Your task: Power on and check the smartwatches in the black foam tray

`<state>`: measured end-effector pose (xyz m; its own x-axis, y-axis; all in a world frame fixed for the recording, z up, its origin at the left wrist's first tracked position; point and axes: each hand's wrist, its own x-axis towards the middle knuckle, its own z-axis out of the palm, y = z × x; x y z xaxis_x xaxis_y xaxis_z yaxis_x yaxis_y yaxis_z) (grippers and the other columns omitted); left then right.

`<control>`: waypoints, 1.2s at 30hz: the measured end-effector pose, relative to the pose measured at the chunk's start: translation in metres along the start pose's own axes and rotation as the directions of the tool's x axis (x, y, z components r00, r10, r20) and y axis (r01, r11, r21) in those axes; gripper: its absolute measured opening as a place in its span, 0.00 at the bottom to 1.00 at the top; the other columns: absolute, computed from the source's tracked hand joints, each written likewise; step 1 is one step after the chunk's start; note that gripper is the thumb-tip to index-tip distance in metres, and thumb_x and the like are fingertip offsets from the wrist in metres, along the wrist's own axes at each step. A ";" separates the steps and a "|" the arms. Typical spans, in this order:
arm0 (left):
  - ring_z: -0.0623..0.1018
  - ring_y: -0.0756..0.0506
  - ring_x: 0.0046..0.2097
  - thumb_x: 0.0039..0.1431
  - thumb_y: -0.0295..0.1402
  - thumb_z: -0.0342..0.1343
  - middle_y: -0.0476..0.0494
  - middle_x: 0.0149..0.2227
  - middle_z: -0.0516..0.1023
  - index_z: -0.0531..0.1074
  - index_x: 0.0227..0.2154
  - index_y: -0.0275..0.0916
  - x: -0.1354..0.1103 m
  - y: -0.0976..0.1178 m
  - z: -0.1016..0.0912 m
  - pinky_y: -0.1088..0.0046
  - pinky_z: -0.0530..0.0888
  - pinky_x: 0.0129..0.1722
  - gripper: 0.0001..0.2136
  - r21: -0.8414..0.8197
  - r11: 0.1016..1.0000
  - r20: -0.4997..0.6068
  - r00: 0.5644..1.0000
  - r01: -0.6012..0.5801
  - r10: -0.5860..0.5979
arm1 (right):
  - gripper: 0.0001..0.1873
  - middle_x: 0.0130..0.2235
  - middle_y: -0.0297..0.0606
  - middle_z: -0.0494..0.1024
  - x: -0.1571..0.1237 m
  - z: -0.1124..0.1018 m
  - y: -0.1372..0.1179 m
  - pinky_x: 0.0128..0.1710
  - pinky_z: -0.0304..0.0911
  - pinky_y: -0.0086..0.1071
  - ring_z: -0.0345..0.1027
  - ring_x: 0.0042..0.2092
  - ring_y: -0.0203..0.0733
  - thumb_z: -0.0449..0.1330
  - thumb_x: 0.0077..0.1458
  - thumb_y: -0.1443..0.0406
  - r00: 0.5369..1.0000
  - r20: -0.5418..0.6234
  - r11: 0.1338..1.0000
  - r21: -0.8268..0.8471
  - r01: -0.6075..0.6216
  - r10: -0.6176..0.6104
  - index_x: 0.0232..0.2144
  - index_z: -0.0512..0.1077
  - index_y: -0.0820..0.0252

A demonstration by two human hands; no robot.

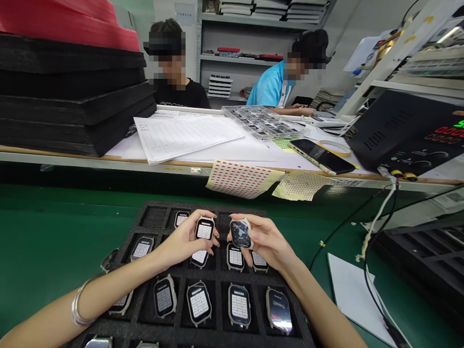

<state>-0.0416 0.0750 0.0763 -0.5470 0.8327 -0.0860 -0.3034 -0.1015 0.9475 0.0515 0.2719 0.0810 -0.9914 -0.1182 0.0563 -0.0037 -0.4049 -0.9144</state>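
Note:
My left hand (192, 234) is closed around a smartwatch (205, 228) without a strap, its screen lit with a white grid. Beside it, my right hand (266, 239) grips another strapless smartwatch (239, 234) with a dark watch-face screen. Both are held above a black foam tray (181, 296) with square compartments. Several more watch bodies lie in the tray, among them a lit watch (199, 303) in the front middle, a lit watch (239, 305) to its right and a darker-screened watch (279, 311) at the right. My hands and forearms hide some compartments.
Behind the tray runs a workbench edge (174, 169) with sticker sheets (243, 179) hanging from it. On the bench are a phone (322, 155), papers (184, 137), a clear plastic tray (261, 121), a power supply (409, 135) and stacked black foam (72, 96). Two people sit beyond.

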 end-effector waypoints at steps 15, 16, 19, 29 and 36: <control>0.76 0.46 0.40 0.45 0.21 0.59 0.48 0.37 0.74 0.64 0.44 0.42 -0.002 0.000 0.000 0.68 0.72 0.40 0.22 -0.012 0.995 -0.055 0.994 0.099 -0.100 | 0.23 0.43 0.47 0.76 0.001 0.003 0.006 0.20 0.67 0.27 0.73 0.27 0.39 0.57 0.58 0.66 0.991 -0.127 0.992 -0.119 -0.050 0.035 0.55 0.63 0.59; 0.76 0.46 0.40 0.45 0.21 0.59 0.47 0.38 0.74 0.64 0.44 0.42 -0.002 0.001 0.001 0.68 0.72 0.41 0.22 -0.017 0.994 -0.050 0.993 0.111 -0.111 | 0.24 0.44 0.47 0.76 0.001 0.003 0.006 0.19 0.67 0.27 0.74 0.28 0.39 0.57 0.57 0.66 0.991 -0.134 0.989 -0.140 -0.046 0.027 0.57 0.62 0.59; 0.75 0.46 0.40 0.45 0.19 0.58 0.47 0.37 0.74 0.64 0.44 0.41 -0.003 0.004 0.003 0.66 0.73 0.41 0.22 -0.024 0.990 -0.040 0.990 0.138 -0.139 | 0.28 0.46 0.48 0.76 0.000 0.004 0.008 0.21 0.69 0.28 0.75 0.29 0.40 0.58 0.56 0.68 0.992 -0.126 0.986 -0.166 -0.026 0.005 0.59 0.59 0.58; 0.74 0.48 0.38 0.46 0.18 0.55 0.47 0.38 0.73 0.61 0.44 0.41 -0.003 0.002 0.003 0.66 0.74 0.40 0.22 -0.019 0.988 0.005 0.988 0.153 -0.153 | 0.27 0.46 0.49 0.76 -0.002 0.002 0.012 0.22 0.70 0.29 0.76 0.30 0.41 0.58 0.57 0.67 0.995 -0.104 0.982 -0.187 -0.012 -0.008 0.59 0.60 0.59; 0.75 0.47 0.38 0.45 0.18 0.55 0.47 0.38 0.74 0.62 0.45 0.40 -0.002 0.000 0.003 0.65 0.74 0.39 0.23 -0.019 0.989 0.011 0.989 0.147 -0.147 | 0.25 0.41 0.45 0.78 -0.001 0.004 0.011 0.21 0.69 0.25 0.75 0.27 0.38 0.61 0.57 0.65 0.990 -0.139 0.974 -0.224 -0.023 -0.009 0.56 0.63 0.61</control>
<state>-0.0386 0.0746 0.0776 -0.4879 0.8445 -0.2208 -0.3953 0.0118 0.9185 0.0530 0.2641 0.0722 -0.9999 0.0124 0.0081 -0.0103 -0.1887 -0.9820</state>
